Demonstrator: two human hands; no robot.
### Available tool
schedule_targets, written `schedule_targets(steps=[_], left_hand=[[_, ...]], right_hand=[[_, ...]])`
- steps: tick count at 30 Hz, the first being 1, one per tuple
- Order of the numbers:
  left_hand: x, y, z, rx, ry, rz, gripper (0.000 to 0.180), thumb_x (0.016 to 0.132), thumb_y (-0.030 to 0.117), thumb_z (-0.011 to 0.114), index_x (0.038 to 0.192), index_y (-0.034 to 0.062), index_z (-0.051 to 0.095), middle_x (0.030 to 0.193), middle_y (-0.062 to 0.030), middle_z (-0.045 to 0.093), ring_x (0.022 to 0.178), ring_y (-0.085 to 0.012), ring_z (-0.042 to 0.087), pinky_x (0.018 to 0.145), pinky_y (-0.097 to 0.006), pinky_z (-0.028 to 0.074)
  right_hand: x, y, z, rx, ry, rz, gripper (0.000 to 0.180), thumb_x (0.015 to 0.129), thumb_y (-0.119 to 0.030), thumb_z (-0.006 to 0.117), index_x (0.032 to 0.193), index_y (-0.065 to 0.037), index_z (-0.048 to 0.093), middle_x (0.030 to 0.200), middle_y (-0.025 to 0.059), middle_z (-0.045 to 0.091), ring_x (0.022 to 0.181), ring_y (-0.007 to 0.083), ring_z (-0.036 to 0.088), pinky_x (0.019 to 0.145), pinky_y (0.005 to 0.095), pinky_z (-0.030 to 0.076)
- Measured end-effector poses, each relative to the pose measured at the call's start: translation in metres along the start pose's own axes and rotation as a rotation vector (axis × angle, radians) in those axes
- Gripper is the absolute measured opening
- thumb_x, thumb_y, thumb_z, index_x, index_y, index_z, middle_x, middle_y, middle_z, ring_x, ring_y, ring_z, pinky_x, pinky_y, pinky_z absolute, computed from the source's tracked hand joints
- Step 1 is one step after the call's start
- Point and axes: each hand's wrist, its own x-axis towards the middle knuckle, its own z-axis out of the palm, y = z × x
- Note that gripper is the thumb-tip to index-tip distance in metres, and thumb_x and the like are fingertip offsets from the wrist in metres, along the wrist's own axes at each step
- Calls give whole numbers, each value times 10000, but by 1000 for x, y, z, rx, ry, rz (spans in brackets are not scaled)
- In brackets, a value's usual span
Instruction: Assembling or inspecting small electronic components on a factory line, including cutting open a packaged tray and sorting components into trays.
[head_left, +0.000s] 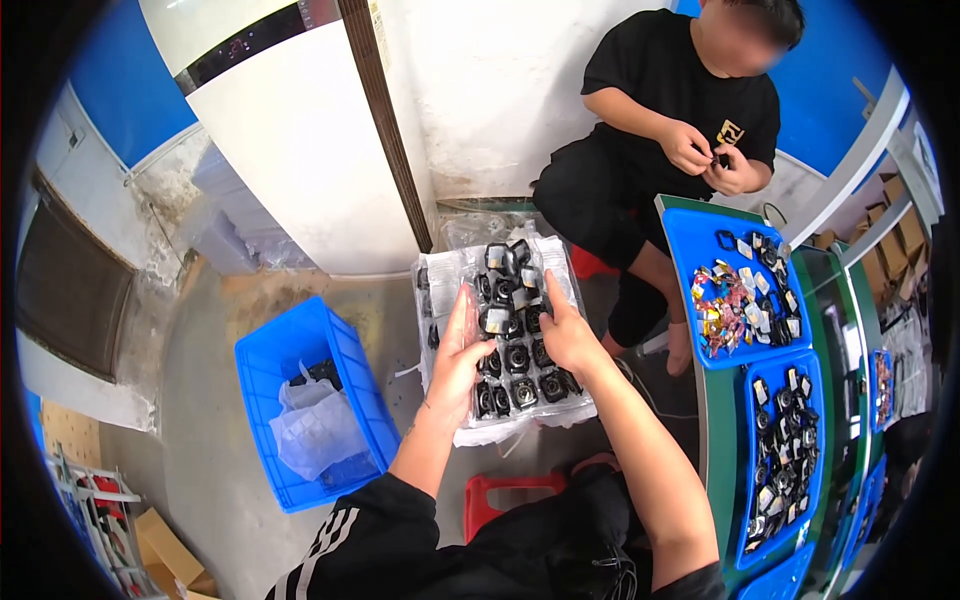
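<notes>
In front of me a clear plastic tray (470,408) lies on a stack of white packing sheets, with several small black camera-like units (517,357) sitting in its pockets. Toward the far end, more units (505,262) lie loosely on top, some with pale labels. My left hand (460,355) rests along the left side of these units, fingers stretched forward and thumb pointing inward. On the right side, my right hand (567,337) has its fingers extended forward, close to the units. Neither hand is closed around a unit; some fingertips are partly hidden.
A blue crate (262,420) with translucent plastic bags (320,435) stands at left. On the green table (715,430) at right are blue trays (745,540) of black parts and small colourful pieces. Across from me, a seated person (680,110) handles a small black part. A red stool (480,510) is below.
</notes>
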Motion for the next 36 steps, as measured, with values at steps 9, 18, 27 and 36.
schedule_targets(steps=[9,18,27,36], left_hand=[[1,-1,17,-158,121,-61,632,967,84,466,1540,55,201,1621,-79,154,1491,-193,130,1190,-330,129],[15,-11,56,-399,311,37,548,1029,196,324,1520,-12,198,1602,-126,196,1483,-202,159,1202,-338,126],[13,-17,48,-395,492,105,536,1031,222,351,1486,-49,269,1561,-156,278,1424,-222,301,1173,-359,235],[8,-21,19,-470,84,6,634,1011,410,345,1444,-51,371,1537,-133,350,1464,-217,192,1191,-356,98]], right_hand=[[-9,-3,-2,254,-5,13,596,1012,-255,448,1547,-150,206,1476,244,403,1386,362,374,1113,383,314],[-10,-8,-11,561,-133,178,889,928,-535,572,1557,-100,119,1539,231,303,1438,311,283,1143,365,258],[-5,-4,-5,173,-77,-76,1376,606,-495,890,1520,39,12,1490,322,308,1415,333,317,1152,369,271],[-7,-1,3,-46,-76,-51,1292,629,-255,835,1542,-61,-59,1350,432,377,1227,476,508,1059,394,410]])
